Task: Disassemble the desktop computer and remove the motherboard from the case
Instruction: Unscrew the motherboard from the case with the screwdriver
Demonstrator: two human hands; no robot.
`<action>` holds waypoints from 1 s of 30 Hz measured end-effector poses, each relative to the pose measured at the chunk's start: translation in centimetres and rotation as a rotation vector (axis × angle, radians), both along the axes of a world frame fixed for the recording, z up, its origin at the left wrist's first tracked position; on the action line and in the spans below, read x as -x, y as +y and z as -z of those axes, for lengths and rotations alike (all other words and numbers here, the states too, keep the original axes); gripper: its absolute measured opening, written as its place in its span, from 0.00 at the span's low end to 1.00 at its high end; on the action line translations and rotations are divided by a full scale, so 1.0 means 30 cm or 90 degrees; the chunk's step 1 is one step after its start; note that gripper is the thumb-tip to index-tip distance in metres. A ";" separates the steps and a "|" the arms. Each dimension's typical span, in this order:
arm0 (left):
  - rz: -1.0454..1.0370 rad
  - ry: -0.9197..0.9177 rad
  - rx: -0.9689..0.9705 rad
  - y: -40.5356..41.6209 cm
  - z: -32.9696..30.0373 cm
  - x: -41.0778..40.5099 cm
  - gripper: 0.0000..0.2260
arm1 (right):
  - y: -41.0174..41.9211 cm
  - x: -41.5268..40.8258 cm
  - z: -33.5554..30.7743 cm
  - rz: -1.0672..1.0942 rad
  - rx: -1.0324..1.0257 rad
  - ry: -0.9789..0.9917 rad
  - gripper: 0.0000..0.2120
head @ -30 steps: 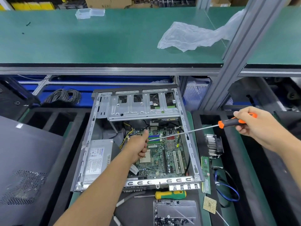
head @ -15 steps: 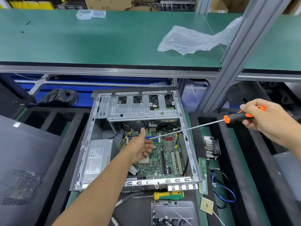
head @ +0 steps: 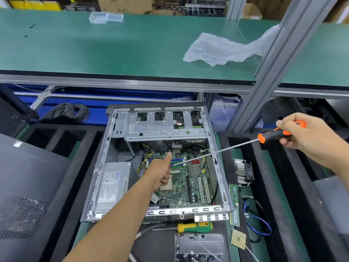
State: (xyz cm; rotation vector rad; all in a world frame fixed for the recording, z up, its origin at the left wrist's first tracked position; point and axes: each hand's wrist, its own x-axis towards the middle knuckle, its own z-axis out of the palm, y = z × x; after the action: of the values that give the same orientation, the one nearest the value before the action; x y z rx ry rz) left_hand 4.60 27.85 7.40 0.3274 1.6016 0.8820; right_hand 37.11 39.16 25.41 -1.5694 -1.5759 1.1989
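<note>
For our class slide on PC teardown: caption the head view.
Right hand aims a long screwdriver at the motherboard while left hand reaches inside the case.

Inside the grey metal case (head: 217, 163) lay a green motherboard (head: 190, 178). The screwdriver (head: 272, 136) above it was orange and black; another screwdriver (head: 194, 227) before the case was yellow and green.

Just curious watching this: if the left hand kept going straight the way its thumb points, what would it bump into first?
Probably the cable connectors at the motherboard far edge, then the metal drive cage; the left hand height is unclear.
</note>
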 end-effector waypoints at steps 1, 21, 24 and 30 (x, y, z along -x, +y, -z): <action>-0.019 0.008 0.008 -0.001 0.000 0.005 0.21 | 0.002 -0.004 -0.009 0.005 -0.006 -0.002 0.08; 0.441 0.585 -0.324 0.095 -0.131 -0.103 0.13 | -0.022 0.251 -0.144 -0.227 -0.409 -0.398 0.12; 0.426 0.636 -0.360 0.129 -0.131 -0.109 0.05 | -0.015 0.300 -0.140 -0.257 -0.417 -0.386 0.11; 0.449 0.692 -0.371 0.144 -0.123 -0.110 0.11 | 0.003 0.368 -0.135 -0.310 -0.421 -0.402 0.11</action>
State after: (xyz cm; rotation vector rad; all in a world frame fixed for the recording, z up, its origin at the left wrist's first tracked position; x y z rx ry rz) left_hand 7.89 32.17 11.08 1.9069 1.8921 0.5853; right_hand 26.06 39.24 29.45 -1.1874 -2.5312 0.2752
